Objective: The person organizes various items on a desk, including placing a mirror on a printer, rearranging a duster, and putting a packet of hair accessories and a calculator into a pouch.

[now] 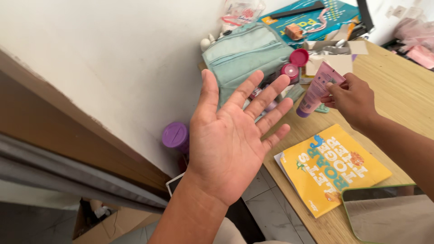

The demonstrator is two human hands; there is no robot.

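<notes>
Pale wood-grain tabletop (402, 97) fills the right of the frame, cluttered toward the top. The person's right hand (355, 99), right of centre, pinches a pink squeeze tube (318, 89) by its flat crimped end between thumb and fingertips; the tube hangs tilted, purple cap down, its cap just above or touching the tabletop edge (cannot tell which). The left hand (235, 140) is at centre frame, palm up, fingers spread, holding nothing, out over the tiled floor (275, 208) rather than over the tabletop.

Around the tube: a mint-green fabric pouch (246, 56) leans at the wall behind it, two round pink lids (294, 63) just beside the pouch, a teal box (312, 18) in the upper right. A yellow booklet (332, 167) lies at the lower right with one corner overhanging the tabletop edge; a green-framed mirror (389, 217) sits in the bottom right corner. A purple round lid (175, 135) shows below tabletop level, left of the open palm.

Risks, as judged:
- Pinch is on the thin crimp only; the tube could swing or slip, and it hangs near the edge, so a drop could reach the floor.
- The open palm is off to the side of the tube, not under it; anything squeezed out would miss.
- A passing forearm could tip the overhanging booklet.
</notes>
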